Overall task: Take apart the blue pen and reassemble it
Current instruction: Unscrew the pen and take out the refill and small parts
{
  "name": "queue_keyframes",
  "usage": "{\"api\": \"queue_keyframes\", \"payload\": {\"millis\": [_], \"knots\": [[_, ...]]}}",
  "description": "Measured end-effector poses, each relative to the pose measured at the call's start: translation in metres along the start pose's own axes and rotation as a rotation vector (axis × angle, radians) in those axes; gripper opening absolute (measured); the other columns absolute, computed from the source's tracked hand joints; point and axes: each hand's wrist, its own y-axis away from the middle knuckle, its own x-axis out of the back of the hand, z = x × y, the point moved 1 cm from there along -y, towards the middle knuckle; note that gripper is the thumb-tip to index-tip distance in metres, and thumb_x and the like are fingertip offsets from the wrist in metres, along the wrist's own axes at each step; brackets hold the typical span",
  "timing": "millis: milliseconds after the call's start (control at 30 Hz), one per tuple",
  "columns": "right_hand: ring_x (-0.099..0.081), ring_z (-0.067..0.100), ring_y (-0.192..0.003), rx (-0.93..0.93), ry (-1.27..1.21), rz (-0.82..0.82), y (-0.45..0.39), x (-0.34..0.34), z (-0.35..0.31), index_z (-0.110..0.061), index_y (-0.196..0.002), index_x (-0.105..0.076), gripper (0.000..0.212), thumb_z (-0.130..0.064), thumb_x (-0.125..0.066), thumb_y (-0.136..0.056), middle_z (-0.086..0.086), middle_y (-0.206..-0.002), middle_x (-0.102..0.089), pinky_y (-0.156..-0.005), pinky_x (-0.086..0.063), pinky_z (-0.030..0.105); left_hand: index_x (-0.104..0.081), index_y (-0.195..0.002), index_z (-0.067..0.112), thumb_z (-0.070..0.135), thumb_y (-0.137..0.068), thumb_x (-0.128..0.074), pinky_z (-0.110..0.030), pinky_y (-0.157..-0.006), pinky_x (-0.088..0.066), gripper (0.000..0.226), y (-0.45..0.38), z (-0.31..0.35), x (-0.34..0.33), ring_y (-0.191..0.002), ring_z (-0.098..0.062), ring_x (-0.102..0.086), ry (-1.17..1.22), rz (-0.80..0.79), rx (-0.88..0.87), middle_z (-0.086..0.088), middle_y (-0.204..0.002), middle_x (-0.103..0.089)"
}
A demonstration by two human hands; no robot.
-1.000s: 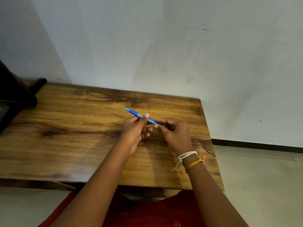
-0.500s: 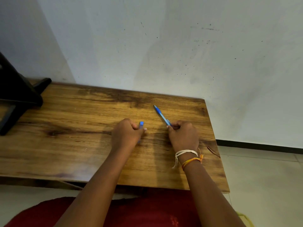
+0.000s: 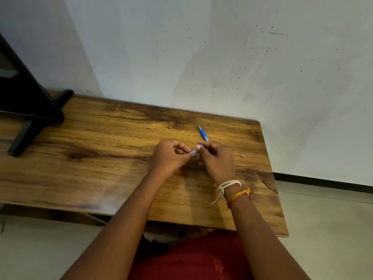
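Two hands meet mid-table [image 3: 101,158]. Right hand [image 3: 217,158] grip pinches blue pen [image 3: 203,134] barrel, tip pointing far. Left hand [image 3: 168,156] grip pinches pale part [image 3: 193,151] at barrel's near end. Likely mid-disassembly; next move needs straight, steady pull.

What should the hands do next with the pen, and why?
Probably ease the pale piece out of, or into, the blue pen; which way, I cannot tell. The left hand pinches that piece at the pen's near end, the right hand grips the barrel, tip pointing away.
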Motion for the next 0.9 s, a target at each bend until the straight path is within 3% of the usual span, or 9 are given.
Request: {"api": "queue_keyframes", "payload": {"millis": [100, 233, 333, 433, 633, 900], "knots": [[-0.063, 0.008, -0.06, -0.041, -0.183, -0.004, 0.001, -0.005, -0.003, 0.001, -0.097, -0.07, 0.014, -0.005, -0.068, -0.085, 0.008, -0.077, -0.069, -0.055, -0.056, 0.019, -0.07, -0.082, 0.011, 0.01, -0.075, -0.077, -0.017, -0.046, -0.049, 0.011, 0.0, 0.001, 0.009, -0.051, -0.005, -0.063, 0.235, -0.003, 0.129, -0.004, -0.069, -0.069], [-0.066, 0.011, -0.059, -0.181, -0.485, -0.047, 0.005, -0.014, -0.007, -0.002, -0.087, -0.071, 0.007, 0.001, -0.07, -0.081, 0.007, -0.073, -0.07, -0.059, -0.058, 0.022, -0.066, -0.086, 0.015, 0.006, -0.079, -0.072, -0.019, -0.057, -0.051, 0.013, 0.0, 0.0, 0.018, -0.051, -0.004, -0.065, 0.767, -0.027, 0.388, 0.001, -0.062, -0.07], [-0.069, 0.013, -0.058, -0.253, -0.654, -0.076, 0.01, -0.025, -0.011, 0.002, -0.086, -0.069, 0.007, 0.004, -0.07, -0.08, 0.007, -0.068, -0.072, -0.057, -0.058, 0.022, -0.063, -0.086, 0.017, 0.013, -0.086, -0.067, -0.021, -0.065, -0.052, 0.005, -0.001, -0.004, 0.019, -0.059, -0.007, -0.066, 0.97, -0.043, 0.452, 0.003, -0.065, -0.07], [-0.071, 0.015, -0.061, -0.296, -0.715, -0.099, 0.014, -0.036, -0.013, 0.005, -0.089, -0.068, 0.009, 0.004, -0.069, -0.08, 0.01, -0.071, -0.073, -0.059, -0.059, 0.023, -0.064, -0.089, 0.014, 0.018, -0.09, -0.061, -0.024, -0.069, -0.056, 0.005, -0.001, -0.006, 0.019, -0.071, -0.013, -0.066, 1.042, -0.065, 0.44, -0.003, -0.079, -0.07], [-0.071, 0.017, -0.064, -0.316, -0.697, -0.068, 0.018, -0.047, -0.018, 0.004, -0.082, -0.069, 0.003, 0.004, -0.07, -0.08, 0.014, -0.074, -0.073, -0.063, -0.061, 0.026, -0.065, -0.084, 0.01, 0.015, -0.094, -0.056, -0.022, -0.061, -0.057, 0.014, -0.003, -0.014, 0.019, -0.062, -0.009, -0.071, 1.053, 0.046, 0.4, -0.002, -0.07, -0.075], [-0.071, 0.017, -0.062, -0.294, -0.656, -0.007, 0.02, -0.053, -0.02, 0.004, -0.08, -0.068, 0.002, 0.006, -0.069, -0.08, 0.019, -0.079, -0.071, -0.063, -0.061, 0.028, -0.061, -0.088, 0.008, 0.012, -0.095, -0.052, -0.02, -0.058, -0.057, 0.012, -0.003, -0.016, 0.015, -0.058, -0.008, -0.069, 1.128, 0.092, 0.422, -0.009, -0.083, -0.068]]}}
